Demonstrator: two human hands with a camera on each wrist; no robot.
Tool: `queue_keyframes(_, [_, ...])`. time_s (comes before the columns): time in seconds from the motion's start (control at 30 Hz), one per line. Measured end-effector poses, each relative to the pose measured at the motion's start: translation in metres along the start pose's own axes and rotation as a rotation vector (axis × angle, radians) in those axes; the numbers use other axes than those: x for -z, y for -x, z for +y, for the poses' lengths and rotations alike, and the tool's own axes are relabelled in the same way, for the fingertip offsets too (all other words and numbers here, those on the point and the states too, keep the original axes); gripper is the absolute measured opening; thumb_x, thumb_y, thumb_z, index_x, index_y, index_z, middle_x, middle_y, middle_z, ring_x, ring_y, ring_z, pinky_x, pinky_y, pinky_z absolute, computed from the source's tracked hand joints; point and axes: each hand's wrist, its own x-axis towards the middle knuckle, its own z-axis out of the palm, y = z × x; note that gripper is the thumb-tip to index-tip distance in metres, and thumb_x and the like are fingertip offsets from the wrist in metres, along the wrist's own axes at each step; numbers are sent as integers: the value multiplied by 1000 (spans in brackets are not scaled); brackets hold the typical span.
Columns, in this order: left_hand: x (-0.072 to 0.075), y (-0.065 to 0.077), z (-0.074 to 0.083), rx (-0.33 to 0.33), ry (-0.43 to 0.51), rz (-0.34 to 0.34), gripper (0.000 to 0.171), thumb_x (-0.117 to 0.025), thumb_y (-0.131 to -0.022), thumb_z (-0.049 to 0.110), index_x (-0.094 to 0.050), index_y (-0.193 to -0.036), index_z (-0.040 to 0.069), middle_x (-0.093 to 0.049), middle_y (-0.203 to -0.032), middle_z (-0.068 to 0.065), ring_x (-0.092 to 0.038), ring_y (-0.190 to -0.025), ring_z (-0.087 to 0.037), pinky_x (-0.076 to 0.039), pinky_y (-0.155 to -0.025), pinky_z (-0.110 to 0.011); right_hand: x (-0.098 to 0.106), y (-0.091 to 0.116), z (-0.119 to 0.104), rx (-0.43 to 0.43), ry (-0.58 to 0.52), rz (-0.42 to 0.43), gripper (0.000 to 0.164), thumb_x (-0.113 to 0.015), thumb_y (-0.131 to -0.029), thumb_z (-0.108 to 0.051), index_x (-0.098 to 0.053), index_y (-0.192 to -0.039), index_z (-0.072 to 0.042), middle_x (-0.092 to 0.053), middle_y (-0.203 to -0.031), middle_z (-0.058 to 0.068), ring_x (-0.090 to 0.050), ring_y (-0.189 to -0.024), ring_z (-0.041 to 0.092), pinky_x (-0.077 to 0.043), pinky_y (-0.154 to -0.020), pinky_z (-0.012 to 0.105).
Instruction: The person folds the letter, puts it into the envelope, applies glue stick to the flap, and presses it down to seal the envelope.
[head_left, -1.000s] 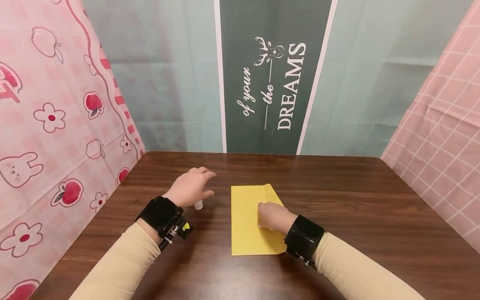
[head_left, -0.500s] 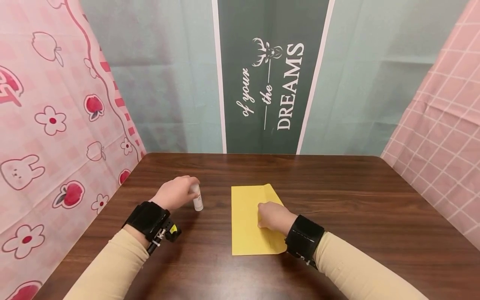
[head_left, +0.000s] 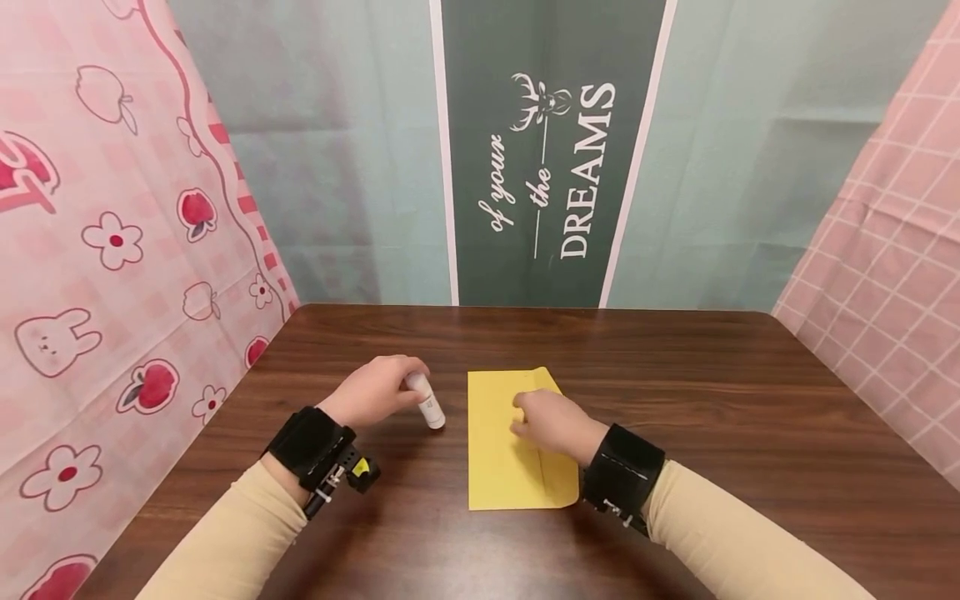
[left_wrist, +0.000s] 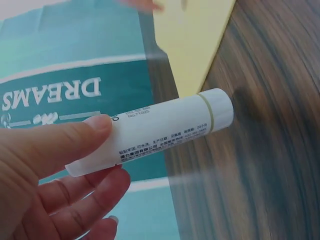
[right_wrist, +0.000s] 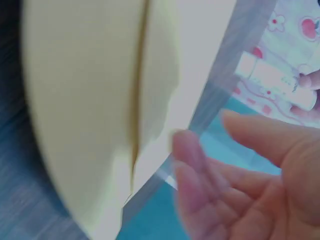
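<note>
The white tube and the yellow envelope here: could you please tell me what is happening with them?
Someone is working at a brown table. Their left hand pinches the white tube, tilted, beside the yellow envelope but apart from it. The envelope lies on the table; the right hand is over it, thumb and fingers apart, holding nothing.

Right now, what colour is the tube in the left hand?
The tube is mostly white; the left wrist view shows it best.
</note>
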Motion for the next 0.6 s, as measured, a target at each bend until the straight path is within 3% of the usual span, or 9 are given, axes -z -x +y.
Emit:
queue_keyframes(0.1, [-4, -3, 12, -41, 33, 13, 19, -69, -84, 14, -65, -101, 6, -62, -89, 1, -53, -74, -11, -45, -66, -28, 2, 0, -10, 41, -93, 37, 41, -69, -85, -18, -58, -118, 2, -64, -88, 6, -59, -76, 17, -48, -71, 32])
queue_keyframes(0.2, [-9, -5, 26, -86, 66, 26, 20, -71, -83, 12, -66, -101, 6, -63, -89, 1, -54, -74, -10, -45, -67, -26, 0, 0, -15, 106, -157, 69, 51, -71, -83, -21, -53, -125, 1, -63, -103, 10, -60, -94, 22, -48, -81, 36])
queue_keyframes(0.3, [-14, -7, 36, -129, 99, 39, 20, -72, -82, 11, -65, -100, 7, -63, -89, 2, -54, -74, -9, -46, -67, -24, -4, 2, -15, 155, -200, 108, 54, -72, -82, -24, -52, -126, 0, -61, -113, 11, -58, -101, 24, -47, -84, 38])
queue_keyframes(0.6, [-22, -6, 49, -190, 140, 81, 18, -72, -81, 11, -65, -97, 7, -62, -87, 4, -54, -74, -8, -47, -67, -22, -3, 7, -9, 251, -251, 218, 23, -70, -84, -17, -67, -105, -10, -63, -92, -4, -54, -80, 10, -45, -69, 27])
